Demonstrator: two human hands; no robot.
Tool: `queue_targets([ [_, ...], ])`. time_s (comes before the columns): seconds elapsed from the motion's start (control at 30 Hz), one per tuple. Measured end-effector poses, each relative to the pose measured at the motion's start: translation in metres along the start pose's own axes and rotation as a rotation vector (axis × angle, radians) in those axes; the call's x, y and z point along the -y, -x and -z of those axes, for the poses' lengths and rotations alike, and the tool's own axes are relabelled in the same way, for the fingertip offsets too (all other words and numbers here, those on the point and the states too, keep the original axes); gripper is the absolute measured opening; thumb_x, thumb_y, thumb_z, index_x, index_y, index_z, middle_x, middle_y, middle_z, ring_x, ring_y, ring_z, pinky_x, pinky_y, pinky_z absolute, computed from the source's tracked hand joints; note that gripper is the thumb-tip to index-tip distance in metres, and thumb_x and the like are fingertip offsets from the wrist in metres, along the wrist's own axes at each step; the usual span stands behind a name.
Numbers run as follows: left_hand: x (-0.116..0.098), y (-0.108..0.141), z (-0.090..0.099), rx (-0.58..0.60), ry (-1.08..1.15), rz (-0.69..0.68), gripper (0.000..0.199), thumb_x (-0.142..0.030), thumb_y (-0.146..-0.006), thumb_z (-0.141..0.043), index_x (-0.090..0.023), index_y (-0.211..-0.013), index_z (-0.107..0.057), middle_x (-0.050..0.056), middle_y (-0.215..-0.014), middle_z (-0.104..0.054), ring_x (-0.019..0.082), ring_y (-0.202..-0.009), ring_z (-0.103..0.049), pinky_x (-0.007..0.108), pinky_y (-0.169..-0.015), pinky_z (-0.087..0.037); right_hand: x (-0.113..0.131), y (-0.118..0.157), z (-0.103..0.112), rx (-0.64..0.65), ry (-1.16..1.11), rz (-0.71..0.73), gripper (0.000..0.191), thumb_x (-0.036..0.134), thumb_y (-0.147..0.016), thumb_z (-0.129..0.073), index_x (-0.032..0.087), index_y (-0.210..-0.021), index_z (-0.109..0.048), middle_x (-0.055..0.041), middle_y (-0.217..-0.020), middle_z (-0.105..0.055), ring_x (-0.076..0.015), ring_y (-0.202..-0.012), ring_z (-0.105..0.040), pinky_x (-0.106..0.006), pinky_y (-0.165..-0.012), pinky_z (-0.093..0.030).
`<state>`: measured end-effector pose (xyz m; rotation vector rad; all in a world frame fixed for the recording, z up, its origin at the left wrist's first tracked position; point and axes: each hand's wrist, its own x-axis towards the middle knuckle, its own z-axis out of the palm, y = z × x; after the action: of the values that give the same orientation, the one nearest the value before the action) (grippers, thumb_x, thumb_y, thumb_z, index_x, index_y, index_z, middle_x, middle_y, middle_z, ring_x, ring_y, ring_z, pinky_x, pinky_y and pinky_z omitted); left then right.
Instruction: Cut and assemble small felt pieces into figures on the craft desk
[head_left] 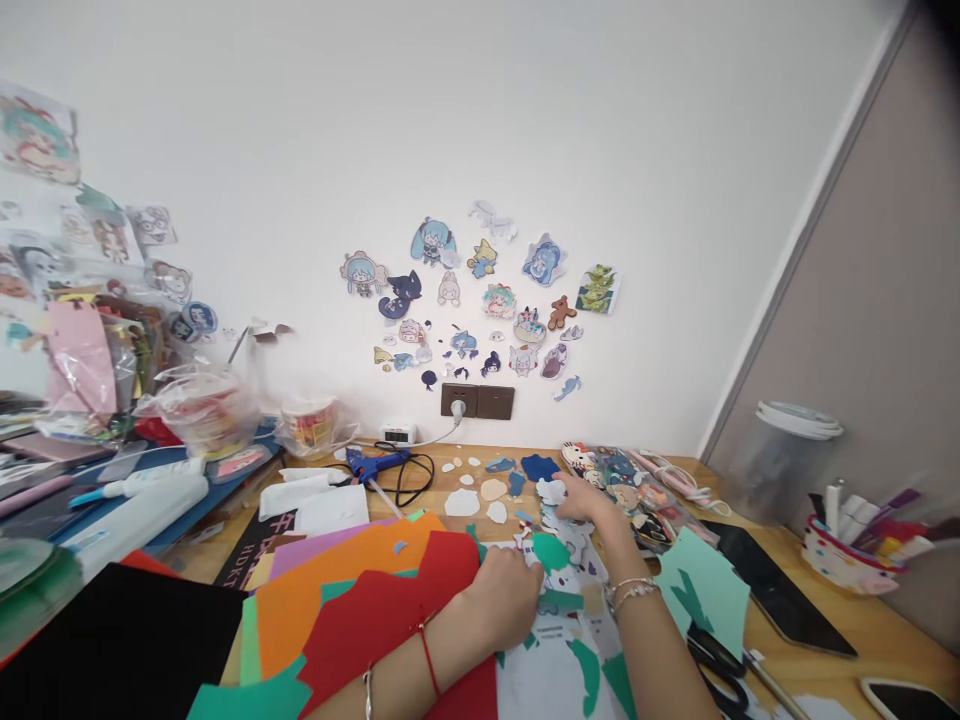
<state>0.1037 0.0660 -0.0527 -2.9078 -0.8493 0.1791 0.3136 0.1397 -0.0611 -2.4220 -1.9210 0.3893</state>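
My left hand [511, 597] is closed in a fist over the printed white sheet [540, 680], its fingertips turned away, so anything in them is hidden. Beyond it, my right hand [583, 502] bends its fingers down onto a small pale paper cutout [551, 491], seemingly pinching its edge. Between the hands lie a round green paper piece [551, 552] and a green strip [561, 600]. Dark blue paper [540, 467] rests just past the right fingertips. White cutouts [461, 502] and a peach one [493, 489] are scattered to the left.
Red felt-like sheet [375, 640], orange sheet [330, 590] and black sheet [127, 640] cover the left. A blue glue gun [375, 465] with its cord lies behind. On the right are black-handled scissors [716, 665], mint paper [705, 590], a dark tablet [780, 590] and a pen basket [847, 560].
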Motion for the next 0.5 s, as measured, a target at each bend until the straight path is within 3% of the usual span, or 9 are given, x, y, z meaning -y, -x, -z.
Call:
queue_targets([
  [0.3,0.001,-0.001,0.000,0.011,0.007,0.004,0.025,-0.031,-0.085,-0.049,-0.013,-0.102,-0.052,0.006,-0.094,-0.057,0.018,-0.083,-0.057,0.035,-0.070,-0.049,-0.003,-0.002,0.002,-0.072,-0.046,-0.009,0.030,0.030,-0.086,-0.049,0.016,-0.112,-0.050,-0.0067,-0.107,-0.055,-0.0182,-0.090,-0.056,-0.039,-0.078,-0.047],
  [0.5,0.000,-0.001,0.000,0.013,0.009,0.008,0.024,-0.030,-0.085,-0.049,-0.013,-0.101,-0.053,0.006,-0.094,-0.057,0.018,-0.083,-0.057,0.035,-0.070,-0.049,0.001,0.007,0.021,-0.190,0.011,-0.109,0.026,0.030,-0.087,-0.048,0.017,-0.108,-0.052,-0.0068,-0.109,-0.054,-0.0190,-0.095,-0.054,-0.040,-0.081,-0.045],
])
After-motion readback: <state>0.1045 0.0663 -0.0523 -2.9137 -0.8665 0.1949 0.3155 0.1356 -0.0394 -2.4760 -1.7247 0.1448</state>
